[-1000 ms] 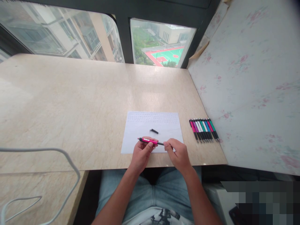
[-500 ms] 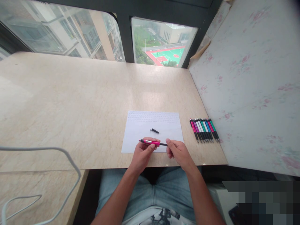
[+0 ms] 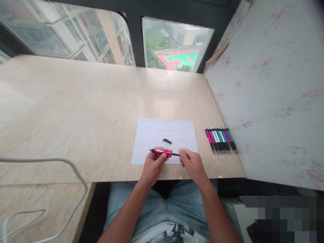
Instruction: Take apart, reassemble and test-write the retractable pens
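My left hand is closed around the pink barrel of a ballpoint pen, its black and silver end pointing left. From the barrel's right end sticks a thin dark refill. My right hand pinches the refill's far end, and the fingers hide its tip. Just beyond my hands, the pen's black grip piece lies on a white sheet of paper with rows of handwriting along its top.
Several pens in pink, purple, white, green and blue lie side by side at the right, near the flowered wall. A grey cable loops over the left side. The tabletop reaches back to the windows.
Both hands stay almost in place, holding the pen barrel and refill. The pen has turned slightly in my left hand and its left end sits a touch higher.
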Tool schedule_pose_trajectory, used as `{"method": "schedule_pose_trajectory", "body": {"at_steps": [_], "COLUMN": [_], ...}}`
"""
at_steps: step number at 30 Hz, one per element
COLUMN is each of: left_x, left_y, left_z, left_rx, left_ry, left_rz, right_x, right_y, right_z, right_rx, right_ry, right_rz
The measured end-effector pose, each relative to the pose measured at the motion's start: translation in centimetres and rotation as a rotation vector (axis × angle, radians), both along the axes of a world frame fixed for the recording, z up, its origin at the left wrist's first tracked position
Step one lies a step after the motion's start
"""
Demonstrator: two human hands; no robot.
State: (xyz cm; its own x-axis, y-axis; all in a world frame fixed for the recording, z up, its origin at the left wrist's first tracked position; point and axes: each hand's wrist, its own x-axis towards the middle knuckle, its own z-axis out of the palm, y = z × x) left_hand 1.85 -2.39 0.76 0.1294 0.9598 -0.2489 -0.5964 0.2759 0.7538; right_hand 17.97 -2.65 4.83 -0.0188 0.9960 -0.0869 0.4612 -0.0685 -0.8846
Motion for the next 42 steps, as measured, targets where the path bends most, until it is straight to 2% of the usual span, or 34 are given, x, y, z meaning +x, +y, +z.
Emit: {"method": "schedule_pose_trajectory", "body": {"at_steps": [5, 8, 10, 15, 20, 23, 26, 29, 33, 37, 42], "left_x": [0.1, 0.1, 0.1, 0.1, 0.0, 0.1, 0.1, 0.0, 0.1, 0.1, 0.1], "left_y": [0.1, 0.3, 0.4, 0.5, 0.4, 0.4, 0.4, 0.4, 0.4, 0.5, 0.5], "left_z": [0.1, 0.1, 0.0, 0.0, 0.1, 0.2, 0.1, 0.0, 0.1, 0.2, 0.1], "left_rx": [-0.017, -0.071, -0.099, -0.104, -0.110, -0.116, -0.121, -0.122, -0.128, -0.122, -0.108], "left_ry": [-0.009, -0.055, -0.086, -0.108, -0.112, -0.111, -0.102, -0.097, -0.078, -0.067, -0.067], "left_rz": [0.012, 0.065, 0.088, 0.100, 0.102, 0.105, 0.111, 0.110, 0.108, 0.115, 0.105], "right_x": [1.0, 1.5, 1.3, -0.9, -2.8, -2.2, -0.3, 2.3, 4.8, 5.1, 4.0], "right_y": [0.3, 1.2, 2.0, 3.8, 4.4, 4.3, 3.3, 1.7, -0.7, -2.0, -2.1], "right_z": [-0.9, -1.7, -2.4, -3.6, -3.8, -4.1, -3.9, -3.1, -1.8, -1.1, -0.5], "right_rx": [-0.116, -0.033, 0.073, 0.309, 0.317, 0.317, 0.260, 0.108, 0.092, 0.132, 0.168], "right_ry": [0.147, 0.124, -0.001, -0.371, -0.531, -0.469, -0.267, -0.047, 0.090, 0.145, 0.136], "right_rz": [-0.006, -0.173, -0.229, -0.019, 0.009, -0.022, -0.081, -0.105, -0.116, -0.139, -0.119]}}
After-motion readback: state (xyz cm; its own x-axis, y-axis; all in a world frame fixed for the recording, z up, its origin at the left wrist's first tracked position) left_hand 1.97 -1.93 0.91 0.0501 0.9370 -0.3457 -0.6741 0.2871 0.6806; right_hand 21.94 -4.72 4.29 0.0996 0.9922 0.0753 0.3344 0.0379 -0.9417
